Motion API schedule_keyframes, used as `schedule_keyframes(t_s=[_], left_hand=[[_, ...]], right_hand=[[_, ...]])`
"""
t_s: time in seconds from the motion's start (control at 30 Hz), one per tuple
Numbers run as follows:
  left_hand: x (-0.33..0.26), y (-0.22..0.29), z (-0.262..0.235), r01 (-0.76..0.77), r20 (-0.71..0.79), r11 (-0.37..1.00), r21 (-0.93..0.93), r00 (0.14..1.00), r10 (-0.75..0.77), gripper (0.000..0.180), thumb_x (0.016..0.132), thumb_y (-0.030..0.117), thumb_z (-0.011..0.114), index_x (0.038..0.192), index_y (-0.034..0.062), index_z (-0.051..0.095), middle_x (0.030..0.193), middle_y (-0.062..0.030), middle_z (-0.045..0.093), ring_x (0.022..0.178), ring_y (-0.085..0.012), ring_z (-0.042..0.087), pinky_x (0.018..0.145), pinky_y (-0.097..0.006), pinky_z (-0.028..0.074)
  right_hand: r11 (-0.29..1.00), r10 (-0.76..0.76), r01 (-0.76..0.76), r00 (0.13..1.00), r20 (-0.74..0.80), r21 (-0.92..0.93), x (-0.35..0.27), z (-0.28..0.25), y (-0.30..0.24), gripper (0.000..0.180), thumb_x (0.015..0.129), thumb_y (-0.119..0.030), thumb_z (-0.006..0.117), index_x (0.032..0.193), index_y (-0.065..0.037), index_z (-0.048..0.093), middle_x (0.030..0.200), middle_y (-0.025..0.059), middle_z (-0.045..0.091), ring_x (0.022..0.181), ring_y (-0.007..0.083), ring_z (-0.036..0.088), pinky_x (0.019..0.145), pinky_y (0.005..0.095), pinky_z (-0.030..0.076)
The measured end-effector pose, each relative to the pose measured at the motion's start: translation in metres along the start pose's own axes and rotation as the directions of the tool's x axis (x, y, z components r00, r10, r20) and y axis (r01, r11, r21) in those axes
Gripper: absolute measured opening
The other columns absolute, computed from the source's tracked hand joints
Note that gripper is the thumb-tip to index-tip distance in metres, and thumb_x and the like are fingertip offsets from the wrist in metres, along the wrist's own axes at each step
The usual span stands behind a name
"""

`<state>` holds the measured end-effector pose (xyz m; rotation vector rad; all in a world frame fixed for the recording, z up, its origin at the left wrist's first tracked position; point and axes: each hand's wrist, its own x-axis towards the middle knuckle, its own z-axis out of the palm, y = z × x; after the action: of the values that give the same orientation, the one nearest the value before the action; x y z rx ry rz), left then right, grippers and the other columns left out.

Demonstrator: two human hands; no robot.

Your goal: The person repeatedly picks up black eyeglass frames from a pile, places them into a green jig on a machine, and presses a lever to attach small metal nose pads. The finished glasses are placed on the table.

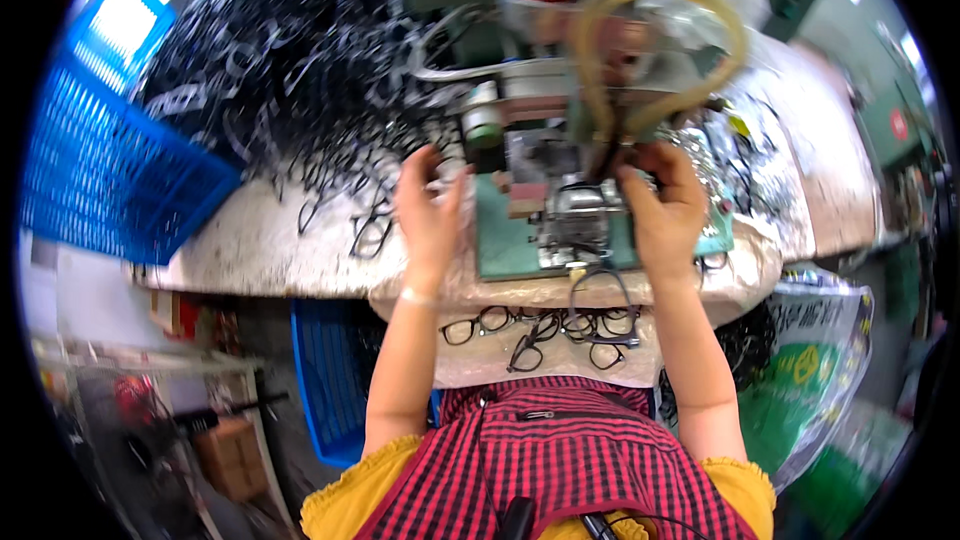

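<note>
My left hand (428,215) is raised over the table, left of the machine, with thumb and fingers apart and nothing in it. A small white and green cylinder (483,118) stands just beyond it. My right hand (668,202) is at the right side of the metal fixture (580,212); its fingers are curled in, and what they hold is hidden. The fixture sits on a green base plate (500,235). A dark eyeglass frame (601,273) sticks out at the fixture's front edge. More black eyeglass frames (527,354) lie on the covered ledge before me.
A large heap of black eyeglass frames (290,50) covers the back left, beside a blue crate (120,165). A yellowish hose (735,15) loops above the machine. Another blue crate (325,380) stands below the table, and a green and clear plastic bag (810,370) hangs at the right.
</note>
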<state>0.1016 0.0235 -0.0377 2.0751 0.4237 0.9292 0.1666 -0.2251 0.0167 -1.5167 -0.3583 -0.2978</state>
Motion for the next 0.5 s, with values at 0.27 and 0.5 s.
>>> schedule_keyframes(t_s=[0.27, 0.5], left_hand=[[-0.003, -0.057, -0.101, -0.313, 0.554, 0.843, 0.437, 0.832, 0.022, 0.019, 0.075, 0.001, 0.068, 0.091, 0.0107, 0.072, 0.113, -0.012, 0.062, 0.101, -0.0374, 0.058, 0.09, -0.044, 0.048], [0.001, -0.067, -0.096, -0.344, 0.461, 0.857, 0.384, 0.875, 0.145, 0.015, 0.08, 0.003, 0.068, 0.094, 0.0037, 0.061, 0.1, -0.0136, 0.061, 0.091, -0.0361, 0.058, 0.081, -0.043, 0.047]], right_hand=[[0.9, 0.194, -0.221, 0.975, 0.108, 0.376, 0.001, 0.012, -0.029, 0.046, 0.083, 0.002, 0.072, 0.126, 0.002, 0.055, 0.095, 0.0049, 0.069, 0.095, 0.0091, 0.064, 0.087, 0.0243, 0.048], [0.896, 0.164, -0.203, 0.978, 0.129, 0.395, -0.001, 0.022, -0.044, 0.047, 0.083, 0.003, 0.069, 0.127, 0.005, 0.053, 0.091, 0.0051, 0.072, 0.088, 0.0078, 0.063, 0.082, 0.0239, 0.048]])
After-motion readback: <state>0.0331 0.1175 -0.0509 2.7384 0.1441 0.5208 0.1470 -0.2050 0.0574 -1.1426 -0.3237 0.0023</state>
